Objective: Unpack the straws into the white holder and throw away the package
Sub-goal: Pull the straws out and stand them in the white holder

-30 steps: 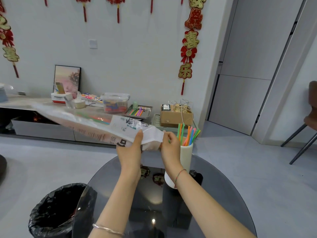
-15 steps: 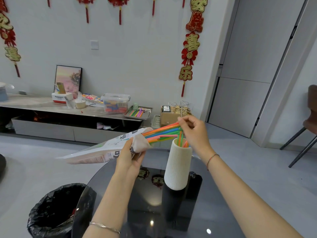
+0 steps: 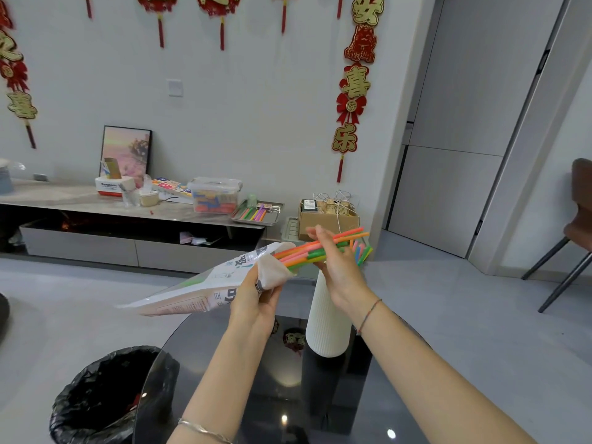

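Observation:
My left hand [image 3: 256, 299] grips the white printed straw package [image 3: 198, 290] near its open end, with the bag tilted down to the left. A bundle of coloured straws [image 3: 307, 251] sticks out of the opening toward the right. My right hand [image 3: 339, 267] is closed around that bundle, above the ribbed white holder [image 3: 323, 322], which stands upright on the dark glass table [image 3: 400, 379]. Several straw tips [image 3: 362, 251] show behind my right hand at the holder's mouth, which my hand hides.
A bin lined with a black bag [image 3: 96, 402] stands on the floor at the table's left edge. Behind, a low cabinet [image 3: 80, 225] carries boxes, a tray of straws [image 3: 256, 213] and a cardboard box [image 3: 326, 216]. A chair [image 3: 576, 232] stands far right.
My right hand went from the package mouth to the straws and has drawn a bundle partly out over the holder. The package has swung down to the left in my left hand.

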